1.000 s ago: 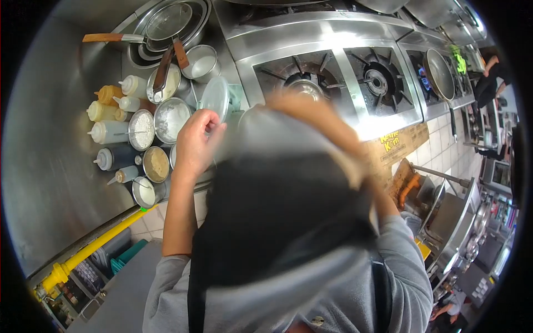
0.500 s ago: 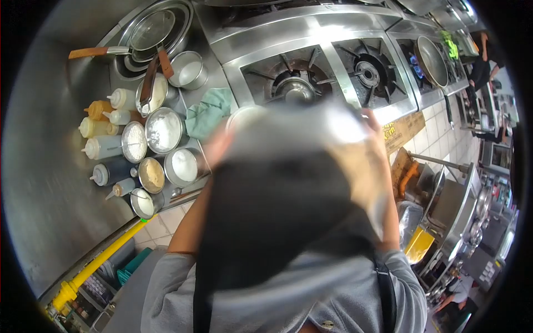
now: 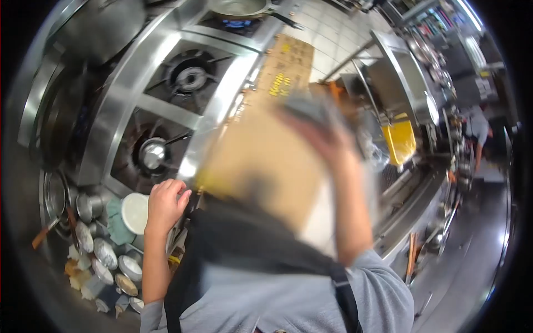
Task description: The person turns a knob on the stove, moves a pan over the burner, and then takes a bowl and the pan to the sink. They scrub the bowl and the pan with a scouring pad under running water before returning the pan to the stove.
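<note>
The left hand (image 3: 168,204), loosely open, could knock the white tub (image 3: 135,215) if swung sideways; right hand (image 3: 326,133) seemingly grips a dark object (image 3: 306,107) (blurred).

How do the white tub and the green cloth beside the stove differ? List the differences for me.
Colour: the tub is white, the cloth a muted green.
Shape: the tub has a round top with an even rim; the cloth has an irregular outline.
Shared: both lie beside the stove, right next to each other.
</note>
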Available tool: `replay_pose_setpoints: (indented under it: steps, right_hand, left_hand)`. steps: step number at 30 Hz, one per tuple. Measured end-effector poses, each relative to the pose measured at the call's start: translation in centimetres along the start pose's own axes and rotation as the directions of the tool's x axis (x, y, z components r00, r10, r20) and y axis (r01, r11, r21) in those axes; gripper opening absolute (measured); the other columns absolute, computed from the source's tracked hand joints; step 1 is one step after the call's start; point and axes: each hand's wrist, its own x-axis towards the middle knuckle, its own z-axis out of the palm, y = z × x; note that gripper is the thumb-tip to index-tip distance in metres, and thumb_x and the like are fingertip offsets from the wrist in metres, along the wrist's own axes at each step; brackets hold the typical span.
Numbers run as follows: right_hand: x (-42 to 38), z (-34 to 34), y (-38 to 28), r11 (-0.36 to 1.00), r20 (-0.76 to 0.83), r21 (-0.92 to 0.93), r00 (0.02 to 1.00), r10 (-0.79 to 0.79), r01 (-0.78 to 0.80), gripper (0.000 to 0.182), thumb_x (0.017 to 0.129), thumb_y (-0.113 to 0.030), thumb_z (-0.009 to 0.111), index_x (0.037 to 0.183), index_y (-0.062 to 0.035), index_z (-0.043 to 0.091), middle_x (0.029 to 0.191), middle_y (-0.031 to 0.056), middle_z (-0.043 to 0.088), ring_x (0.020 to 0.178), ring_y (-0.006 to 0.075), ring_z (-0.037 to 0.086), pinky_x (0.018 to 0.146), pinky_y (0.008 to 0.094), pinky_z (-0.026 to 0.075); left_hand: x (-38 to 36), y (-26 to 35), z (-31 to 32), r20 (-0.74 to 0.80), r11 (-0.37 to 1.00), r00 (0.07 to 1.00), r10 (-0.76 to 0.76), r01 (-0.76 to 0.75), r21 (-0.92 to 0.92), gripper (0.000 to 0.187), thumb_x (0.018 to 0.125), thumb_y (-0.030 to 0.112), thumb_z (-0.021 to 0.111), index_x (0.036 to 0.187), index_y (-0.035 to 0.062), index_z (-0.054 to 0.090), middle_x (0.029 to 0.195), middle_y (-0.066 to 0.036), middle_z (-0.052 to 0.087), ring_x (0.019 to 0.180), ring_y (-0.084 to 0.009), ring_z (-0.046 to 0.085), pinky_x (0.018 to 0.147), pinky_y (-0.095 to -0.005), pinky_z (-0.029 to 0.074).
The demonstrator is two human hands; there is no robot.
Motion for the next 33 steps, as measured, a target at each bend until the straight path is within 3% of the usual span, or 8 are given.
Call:
replay_pose_setpoints:
  steps: [4,7,10,21,26,30,31,33]
  right_hand:
    - [-2.1,-5.3,-6.1,0.996,0.096,0.092,0.995,0.006,-0.015,0.074,0.093,-0.064,0.049,0.141,-0.0073,0.050,0.130,0.0222,0.061,0.104,0.0419,0.067,0.067,0.0573,0.063]
    - [-0.1,-12.5,-10.2,0.894,0.567,-0.201,0.792,-0.227,0.401,0.086,0.087,-0.062,0.064,0.149,-0.0089,0.038,0.139,0.0213,0.054,0.111,0.0427,0.065,0.073,0.0590,0.063]
    - [1.9,-16.2,-15.3,0.988,0.282,-0.052,0.951,-0.123,0.143,0.086,0.087,-0.058,0.068,0.151,-0.0115,0.035,0.139,0.0169,0.055,0.115,0.0414,0.064,0.077,0.0605,0.061]
    - [-1.8,-16.6,-25.1,0.654,0.010,-0.554,0.790,-0.614,0.515,0.040,0.083,-0.022,0.078,0.116,-0.0079,0.060,0.092,0.0000,0.066,0.077,0.0093,0.060,0.057,0.0285,0.048]
    - [-4.6,-15.0,-27.3,-0.160,0.121,-0.987,0.604,-0.788,-0.011,0.050,0.079,-0.029,0.077,0.122,-0.0053,0.065,0.114,0.0205,0.071,0.102,0.0365,0.069,0.090,0.0417,0.053]
    - [1.8,-30.7,-28.0,-0.121,-0.187,-0.935,0.755,-0.628,-0.333,0.068,0.074,-0.040,0.071,0.131,-0.0061,0.060,0.115,0.0264,0.069,0.112,0.0381,0.067,0.094,0.0452,0.053]
    - [7.3,-46.1,-26.8,-0.150,-0.391,-0.801,0.696,-0.602,-0.580,0.065,0.071,-0.038,0.076,0.125,-0.0044,0.064,0.110,0.0242,0.071,0.103,0.0350,0.070,0.088,0.0436,0.056]
    - [4.3,-47.7,-23.6,0.000,-0.488,-0.829,0.724,-0.488,-0.559,0.049,0.064,-0.025,0.082,0.107,-0.0039,0.069,0.090,0.0158,0.073,0.076,0.0234,0.071,0.068,0.0380,0.058]
  left_hand:
    - [5.7,7.5,3.7,0.069,0.993,0.991,0.115,-0.113,-0.041,0.016,0.081,0.015,0.075,0.087,0.0044,0.064,0.081,-0.010,0.066,0.075,-0.0277,0.065,0.071,-0.0399,0.048]
    - [8.6,12.5,6.6,0.207,0.987,0.967,0.146,-0.129,-0.094,0.017,0.080,0.016,0.075,0.088,0.0040,0.065,0.081,-0.011,0.067,0.078,-0.0308,0.065,0.073,-0.0426,0.048]
    - [10.4,15.8,9.5,0.262,0.973,0.937,0.231,-0.229,-0.039,0.018,0.080,0.017,0.075,0.088,0.0041,0.065,0.082,-0.011,0.067,0.077,-0.0310,0.066,0.072,-0.0426,0.050]
    - [18.8,22.5,14.6,0.380,0.954,0.876,0.297,-0.287,-0.085,0.020,0.080,0.019,0.076,0.088,0.0030,0.067,0.083,-0.014,0.069,0.079,-0.0331,0.068,0.071,-0.0437,0.054]
    - [23.6,13.6,21.6,0.306,0.940,0.896,0.321,-0.340,0.012,0.022,0.083,0.022,0.075,0.093,0.0040,0.067,0.085,-0.012,0.070,0.080,-0.0295,0.069,0.072,-0.0415,0.054]
    - [31.0,12.8,22.3,0.230,0.953,0.934,0.272,-0.228,-0.201,0.027,0.087,0.025,0.074,0.102,0.0045,0.066,0.087,-0.009,0.070,0.080,-0.0234,0.068,0.072,-0.0375,0.053]
    - [33.0,12.8,22.3,0.232,0.940,0.935,0.269,-0.203,-0.275,0.028,0.088,0.026,0.073,0.105,0.0046,0.066,0.088,-0.008,0.070,0.081,-0.0218,0.068,0.072,-0.0365,0.053]
    - [37.5,12.9,22.4,0.245,0.890,0.935,0.256,-0.129,-0.437,0.030,0.090,0.027,0.073,0.109,0.0048,0.065,0.089,-0.007,0.069,0.081,-0.0188,0.068,0.072,-0.0344,0.053]
